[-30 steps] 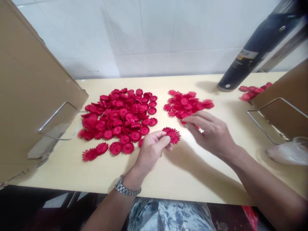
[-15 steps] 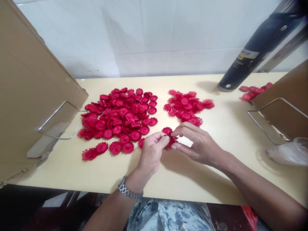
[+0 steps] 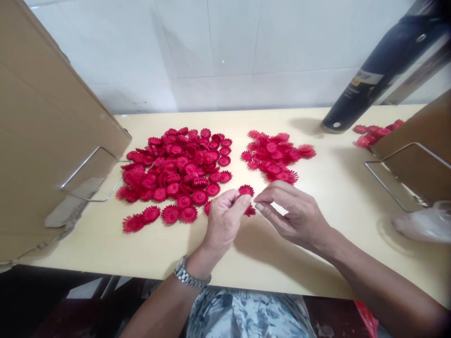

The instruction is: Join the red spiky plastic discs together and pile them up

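My left hand (image 3: 227, 218), wearing a metal watch, pinches a red artificial flower (image 3: 250, 211) between thumb and fingers; the thumb covers part of it. My right hand (image 3: 291, 211) is beside it, thumb and forefinger tips close together at the flower's right edge. Whether those tips hold anything is too small to make out. Just beyond the left fingertips is another red flower (image 3: 246, 190). A large heap of red flowers (image 3: 176, 164) lies left of my hands, and a smaller pile of red petal pieces (image 3: 273, 152) lies behind them.
A cardboard box (image 3: 52, 117) with a wire handle stands at the left, and another box (image 3: 419, 155) at the right. Toward the back right stands a dark bottle (image 3: 373, 77), near more red pieces (image 3: 375, 134). A clear plastic cup (image 3: 428, 223) is at the right.
My right fingertips have drawn slightly back from the flower, closing together at its right edge. The left hand keeps its pinch in nearly the same place.
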{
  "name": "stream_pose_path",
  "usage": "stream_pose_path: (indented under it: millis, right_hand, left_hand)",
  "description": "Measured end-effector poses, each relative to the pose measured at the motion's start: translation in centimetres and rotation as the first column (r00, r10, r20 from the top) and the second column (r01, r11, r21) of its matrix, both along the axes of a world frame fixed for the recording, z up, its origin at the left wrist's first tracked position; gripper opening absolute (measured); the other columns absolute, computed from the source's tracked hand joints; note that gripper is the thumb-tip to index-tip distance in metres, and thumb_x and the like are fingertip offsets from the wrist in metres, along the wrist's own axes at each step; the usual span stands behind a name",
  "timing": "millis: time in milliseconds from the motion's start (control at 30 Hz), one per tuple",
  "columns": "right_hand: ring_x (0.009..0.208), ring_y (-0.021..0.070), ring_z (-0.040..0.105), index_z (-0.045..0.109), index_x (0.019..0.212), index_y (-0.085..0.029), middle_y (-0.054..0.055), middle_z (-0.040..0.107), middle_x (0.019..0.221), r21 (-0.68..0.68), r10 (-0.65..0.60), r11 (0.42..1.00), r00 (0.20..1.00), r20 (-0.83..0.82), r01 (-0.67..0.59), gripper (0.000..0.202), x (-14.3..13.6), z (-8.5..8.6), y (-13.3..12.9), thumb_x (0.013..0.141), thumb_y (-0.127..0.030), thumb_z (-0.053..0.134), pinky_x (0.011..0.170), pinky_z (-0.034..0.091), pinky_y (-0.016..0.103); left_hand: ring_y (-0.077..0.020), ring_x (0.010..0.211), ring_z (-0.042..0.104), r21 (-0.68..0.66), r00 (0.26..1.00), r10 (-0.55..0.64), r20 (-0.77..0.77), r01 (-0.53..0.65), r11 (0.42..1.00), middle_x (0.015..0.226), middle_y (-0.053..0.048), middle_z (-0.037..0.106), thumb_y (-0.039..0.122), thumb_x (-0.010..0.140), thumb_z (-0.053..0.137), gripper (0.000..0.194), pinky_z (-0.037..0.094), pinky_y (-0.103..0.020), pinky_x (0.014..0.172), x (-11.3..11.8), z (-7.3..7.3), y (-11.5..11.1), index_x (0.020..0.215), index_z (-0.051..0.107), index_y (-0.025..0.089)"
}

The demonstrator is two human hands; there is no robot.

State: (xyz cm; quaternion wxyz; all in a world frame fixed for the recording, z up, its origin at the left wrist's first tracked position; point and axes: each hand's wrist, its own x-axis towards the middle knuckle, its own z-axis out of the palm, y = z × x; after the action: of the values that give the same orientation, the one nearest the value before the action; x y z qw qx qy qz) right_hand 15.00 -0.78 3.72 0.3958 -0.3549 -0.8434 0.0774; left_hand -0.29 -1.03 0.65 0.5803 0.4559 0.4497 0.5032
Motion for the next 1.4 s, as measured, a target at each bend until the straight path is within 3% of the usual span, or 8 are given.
stream_pose_path:
  millis: [267, 533, 767, 933, 1067, 1200, 1300, 1400]
  right_hand:
    - [0.06, 0.0115, 0.054, 0.058, 0.08, -0.016, 0.003, 0.06, 0.068, -0.222, 0.06, 0.972, 0.993, -0.102, -0.082, 0.009, -0.5, -0.9, 0.2, 0.085, -0.023, 0.058, 0.053, 0.043, 0.023]
    - [0.055, 0.0114, 0.053, 0.06, 0.077, -0.015, 0.003, 0.062, 0.063, -0.166, -0.006, 0.986, 0.998, -0.055, -0.003, 0.011, 0.3, -1.1, 0.4, 0.085, -0.014, 0.052, 0.051, 0.04, 0.023]
    - [0.055, 0.0114, 0.051, 0.059, 0.073, -0.016, 0.003, 0.06, 0.062, -0.211, 0.014, 0.977, 0.997, -0.07, -0.028, 0.013, 0.6, -0.9, 0.2, 0.083, -0.013, 0.05, 0.05, 0.039, 0.023]
    - [0.055, 0.0112, 0.051, 0.055, 0.069, -0.017, 0.001, 0.058, 0.062, -0.252, -0.054, 0.967, 0.995, -0.087, 0.03, 0.014, 0.4, -0.6, 0.0, 0.082, -0.013, 0.05, 0.052, 0.04, 0.023]
    - [0.05, 0.0104, 0.046, 0.05, 0.067, -0.018, -0.001, 0.052, 0.057, -0.218, -0.143, 0.969, 0.985, -0.098, 0.119, 0.015, 1.3, -0.6, 0.4, 0.081, -0.013, 0.049, 0.047, 0.036, 0.023]
    - [0.048, 0.0114, 0.045, 0.052, 0.068, -0.019, -0.002, 0.049, 0.054, -0.186, -0.4, 0.903, 0.916, -0.029, 0.388, 0.013, 4.6, -1.4, 2.3, 0.08, -0.015, 0.05, 0.044, 0.035, 0.023]
    - [0.062, 0.0183, 0.057, 0.062, 0.079, -0.018, 0.005, 0.063, 0.07, 0.023, -0.516, 0.852, 0.83, 0.211, 0.523, 0.011, 6.6, -2.0, 3.4, 0.08, -0.017, 0.051, 0.052, 0.042, 0.028]
    - [0.074, 0.0229, 0.062, 0.066, 0.087, -0.017, 0.01, 0.068, 0.083, 0.175, -0.532, 0.847, 0.811, 0.245, 0.502, 0.015, 6.2, -1.5, 3.2, 0.083, -0.02, 0.052, 0.059, 0.045, 0.032]
  left_hand:
    - [-0.0075, 0.053, 0.034, -0.015, 1.0, -0.013, 0.022, 0.013, 1.0, 0.053, 0.005, 0.038, 0.044, 0.079, 0.059, 0.039, 0.029, -0.022, 0.052, 0.2, 0.1, -0.4, 0.056, 0.045, 0.016]
    - [-0.0076, 0.056, 0.038, 0.026, 0.979, -0.201, -0.014, 0.201, 0.979, 0.06, 0.003, 0.046, 0.031, 0.077, 0.063, 0.017, 0.029, -0.021, 0.052, -0.5, 1.0, -0.5, 0.072, 0.058, 0.015]
    - [-0.0095, 0.057, 0.04, 0.055, 0.985, -0.165, -0.049, 0.168, 0.984, 0.057, 0.003, 0.046, 0.025, 0.075, 0.061, 0.018, 0.032, -0.023, 0.054, -0.7, 1.0, -0.4, 0.06, 0.055, 0.016]
    - [-0.0104, 0.056, 0.04, 0.074, 0.99, -0.142, -0.015, 0.143, 0.987, 0.055, 0.002, 0.046, 0.023, 0.074, 0.06, 0.02, 0.031, -0.024, 0.055, -0.5, 0.8, -0.6, 0.056, 0.054, 0.017]
    - [-0.0115, 0.058, 0.043, 0.104, 0.996, -0.086, 0.015, 0.084, 0.991, 0.057, 0.002, 0.048, 0.02, 0.074, 0.059, 0.018, 0.034, -0.026, 0.058, -0.7, 0.6, -0.6, 0.056, 0.056, 0.017]
    - [-0.0114, 0.06, 0.047, 0.143, 0.999, -0.019, 0.03, 0.014, 0.99, 0.059, 0.002, 0.052, 0.018, 0.075, 0.06, 0.015, 0.036, -0.026, 0.061, -2.0, 0.8, -0.4, 0.06, 0.06, 0.018]
    - [-0.0106, 0.06, 0.049, 0.118, 0.997, -0.071, 0.015, 0.069, 0.991, 0.059, 0.002, 0.055, 0.018, 0.076, 0.06, 0.014, 0.037, -0.025, 0.063, -2.5, 1.0, 0.0, 0.062, 0.062, 0.017]
    - [-0.0102, 0.06, 0.05, 0.08, 0.993, -0.115, 0.034, 0.112, 0.99, 0.059, 0.002, 0.055, 0.02, 0.077, 0.06, 0.013, 0.038, -0.024, 0.063, -2.1, 1.1, 0.2, 0.065, 0.063, 0.017]
